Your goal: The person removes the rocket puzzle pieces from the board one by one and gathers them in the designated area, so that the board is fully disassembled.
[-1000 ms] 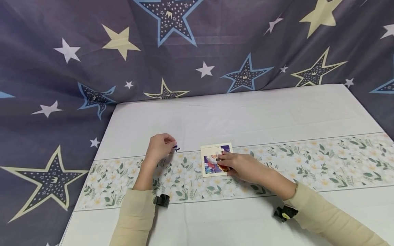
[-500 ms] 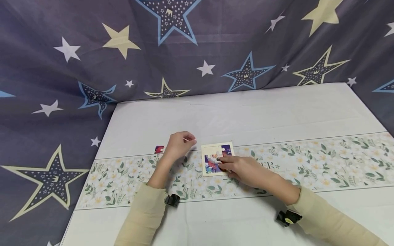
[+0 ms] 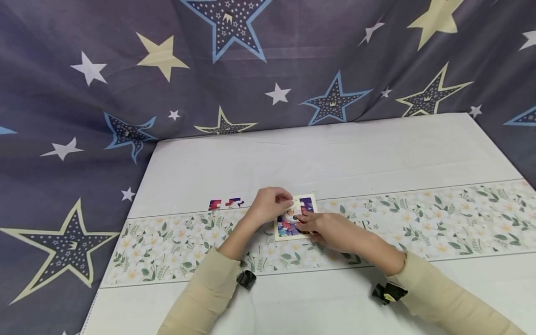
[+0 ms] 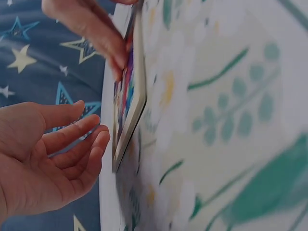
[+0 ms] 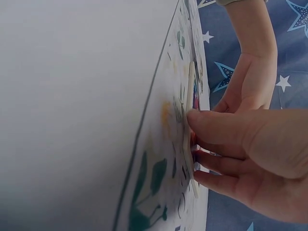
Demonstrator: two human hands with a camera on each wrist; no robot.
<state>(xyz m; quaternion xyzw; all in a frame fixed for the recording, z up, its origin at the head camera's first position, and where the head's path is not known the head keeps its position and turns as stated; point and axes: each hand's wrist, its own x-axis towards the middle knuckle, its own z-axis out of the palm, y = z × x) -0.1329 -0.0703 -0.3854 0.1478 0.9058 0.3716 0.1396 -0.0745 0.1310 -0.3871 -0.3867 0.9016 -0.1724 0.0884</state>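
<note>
While the right hand [image 3: 332, 228] steadies the puzzle board [image 3: 289, 238], the left hand [image 3: 270, 204] reaches across that board's far left corner. The board is a small, squarish panel with a pale cream rim, lying flat with most of it on the floral band [image 3: 452, 221] and its far edge reaching onto the white cloth [image 3: 356, 158]. Its picture is bright and crowded: deep purple with a patch of red down the far right side, and blue, red and white in the near left corner. A rounded, pale shape with a dark-ringed figure sits around the middle, partly hidden by fingers. Toward the far left, a plain cream area shows, and a curved interlocking edge borders it on the right.

The right hand grasps the board from its near right side, the thumb against the rim and the fingertips on the printed surface. The left hand's fingers are loosely bent and released, with a gap between thumb and forefinger in the left wrist view; whether its fingertips touch the board I cannot tell.

Well to the left of the board, two loose jigsaw pieces lie near each other, just beyond the band: a mostly red piece [image 3: 215, 204] with a dark edge on the left, and a purple, white and red piece [image 3: 234, 203] on the right.
</note>
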